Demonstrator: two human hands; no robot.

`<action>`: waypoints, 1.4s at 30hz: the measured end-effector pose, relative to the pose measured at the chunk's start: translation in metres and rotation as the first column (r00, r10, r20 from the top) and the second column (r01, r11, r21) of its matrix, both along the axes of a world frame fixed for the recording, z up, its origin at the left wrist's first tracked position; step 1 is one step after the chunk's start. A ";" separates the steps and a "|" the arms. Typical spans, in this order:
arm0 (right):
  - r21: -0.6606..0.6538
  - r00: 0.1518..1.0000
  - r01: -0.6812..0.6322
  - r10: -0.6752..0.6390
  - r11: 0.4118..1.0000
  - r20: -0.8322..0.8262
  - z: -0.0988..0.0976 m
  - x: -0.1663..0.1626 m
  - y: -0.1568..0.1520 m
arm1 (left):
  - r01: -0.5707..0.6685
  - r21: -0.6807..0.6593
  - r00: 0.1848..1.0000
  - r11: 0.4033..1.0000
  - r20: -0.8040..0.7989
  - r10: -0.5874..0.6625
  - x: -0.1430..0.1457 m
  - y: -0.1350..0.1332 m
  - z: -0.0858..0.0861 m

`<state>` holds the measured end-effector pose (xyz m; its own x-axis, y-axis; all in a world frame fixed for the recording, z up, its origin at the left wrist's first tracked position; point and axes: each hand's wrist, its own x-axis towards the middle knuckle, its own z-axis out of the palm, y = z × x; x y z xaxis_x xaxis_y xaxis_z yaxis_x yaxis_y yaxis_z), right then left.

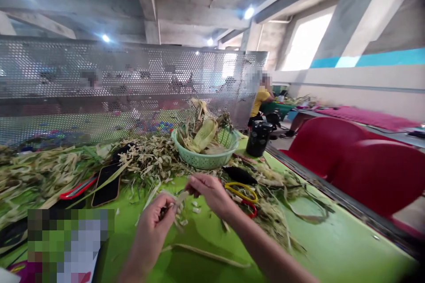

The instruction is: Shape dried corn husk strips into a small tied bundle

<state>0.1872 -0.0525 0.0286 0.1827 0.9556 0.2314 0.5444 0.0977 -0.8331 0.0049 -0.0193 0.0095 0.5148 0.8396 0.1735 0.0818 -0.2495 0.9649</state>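
Over the green table (332, 230), my left hand (154, 219) has thumb and fingers pinched on a pale piece of corn husk (181, 199). The fingers of my right hand (207, 189) are closed at the other end of that piece, close beside the left fingertips. Small pale scraps (195, 208) lie on the table below the hands. A long narrow husk strip (212, 254) rests nearer to me. Right of my right hand are a yellow scissor-like loop handle (244, 191) and a red handle (251, 208), partly covered by shreds.
Behind my hands stands a light green basket (206, 160) of corn husks. Husk heaps (146, 154) surround it. A phone (105, 185) and a red-edged tool (78, 189) lie left; a black container (258, 138) stands right. Beyond are a perforated metal screen (133, 84), red chairs (381, 177) and a seated person (260, 99).
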 end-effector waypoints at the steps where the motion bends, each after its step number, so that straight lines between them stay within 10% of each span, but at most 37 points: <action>1: -0.001 0.995 0.051 -0.051 0.999 0.083 0.005 0.014 -0.002 | -0.006 -0.027 1.000 1.000 0.000 0.006 -0.002 0.002 -0.001; 10: -0.034 0.699 0.465 -0.343 0.885 0.627 0.014 0.130 -0.025 | -0.087 -0.132 0.994 0.987 0.053 0.095 -0.005 0.008 -0.004; 18: -0.048 0.693 0.474 -0.338 0.879 0.637 -0.006 0.143 -0.028 | -0.189 -0.181 0.979 0.965 0.039 0.200 -0.004 0.011 -0.006; 22: -0.027 0.822 0.376 -0.319 0.926 0.472 0.003 0.135 -0.032 | -0.174 -0.208 0.977 0.962 0.083 0.195 -0.005 0.015 -0.012; 25: 0.011 0.989 0.146 -0.146 0.989 -0.019 0.007 0.120 -0.034 | -0.142 -0.228 0.979 0.963 0.115 0.171 -0.006 0.015 -0.012; 30: 0.068 0.823 0.132 -0.071 0.989 -0.564 0.001 0.105 -0.031 | -0.077 -0.315 0.982 0.946 0.142 0.127 -0.004 0.009 -0.005; 42: -0.005 0.641 -0.181 0.114 0.983 -0.759 -0.007 0.073 -0.030 | 0.230 -0.439 0.959 0.869 0.255 -0.125 0.004 0.000 -0.018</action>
<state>0.2605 -0.0826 0.0217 0.1168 0.9931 0.0074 -0.2908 0.0413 -0.9559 0.0086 -0.0190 -0.0081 0.6574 0.7484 -0.0876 -0.1396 0.2352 0.9619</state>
